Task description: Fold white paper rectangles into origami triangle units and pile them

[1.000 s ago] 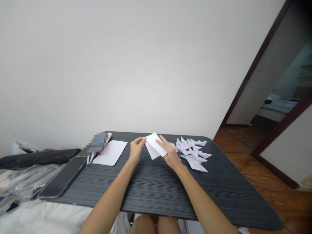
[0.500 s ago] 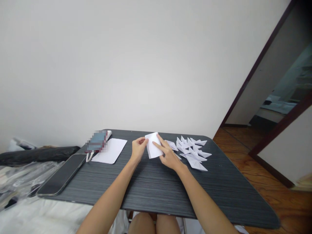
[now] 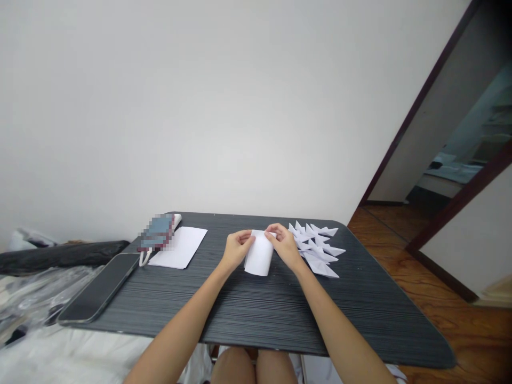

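Observation:
A white sheet of paper (image 3: 258, 257), folded over, lies on the dark striped table (image 3: 248, 306) in front of me. My left hand (image 3: 236, 250) pinches its upper left corner. My right hand (image 3: 285, 246) pinches its upper right corner, fingers curled. The sheet's lower edge rests on the tabletop. Just right of my right hand lies a cluster of several folded white paper shapes (image 3: 318, 248) with pointed tips.
A flat white sheet (image 3: 178, 247) lies at the table's left rear, beside a blurred blue object (image 3: 158, 232). A dark phone (image 3: 100, 288) sits at the left edge. A white wall stands behind; a doorway (image 3: 460, 176) and wooden floor are to the right.
The paper was held tilted above the table; it has come down flat and squared up. My right hand shifted from lying across the sheet to pinching its top right corner.

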The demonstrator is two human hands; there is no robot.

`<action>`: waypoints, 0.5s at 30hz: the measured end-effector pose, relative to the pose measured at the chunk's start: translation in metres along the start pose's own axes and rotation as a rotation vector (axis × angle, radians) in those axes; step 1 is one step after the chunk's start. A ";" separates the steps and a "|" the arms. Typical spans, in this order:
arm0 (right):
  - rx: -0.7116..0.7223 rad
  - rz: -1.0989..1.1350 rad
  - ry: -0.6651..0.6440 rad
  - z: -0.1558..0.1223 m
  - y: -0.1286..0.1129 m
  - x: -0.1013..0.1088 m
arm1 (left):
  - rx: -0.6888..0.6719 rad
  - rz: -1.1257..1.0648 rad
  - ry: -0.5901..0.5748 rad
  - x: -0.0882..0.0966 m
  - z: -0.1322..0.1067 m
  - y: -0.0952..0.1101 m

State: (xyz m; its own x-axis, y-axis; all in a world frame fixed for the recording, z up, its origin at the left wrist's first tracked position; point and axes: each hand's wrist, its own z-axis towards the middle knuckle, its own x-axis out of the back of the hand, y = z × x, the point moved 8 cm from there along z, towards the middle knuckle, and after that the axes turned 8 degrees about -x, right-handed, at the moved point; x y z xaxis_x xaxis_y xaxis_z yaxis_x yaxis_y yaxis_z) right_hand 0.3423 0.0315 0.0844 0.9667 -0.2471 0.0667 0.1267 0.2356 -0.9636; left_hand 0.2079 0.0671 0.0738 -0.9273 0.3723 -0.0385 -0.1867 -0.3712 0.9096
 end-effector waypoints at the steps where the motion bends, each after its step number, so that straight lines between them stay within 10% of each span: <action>1: -0.013 0.006 0.010 0.000 0.001 0.001 | -0.004 0.009 0.009 0.000 0.000 0.000; 15: -0.067 0.031 0.036 -0.001 0.006 0.000 | 0.030 0.013 0.127 0.004 -0.006 -0.004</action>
State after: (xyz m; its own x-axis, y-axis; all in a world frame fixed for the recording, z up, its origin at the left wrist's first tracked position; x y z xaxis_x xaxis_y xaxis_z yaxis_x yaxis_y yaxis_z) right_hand 0.3425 0.0316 0.0785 0.9611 -0.2747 0.0287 0.0810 0.1807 -0.9802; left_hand 0.2032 0.0644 0.0673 -0.9636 0.2563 -0.0765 -0.1661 -0.3491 0.9223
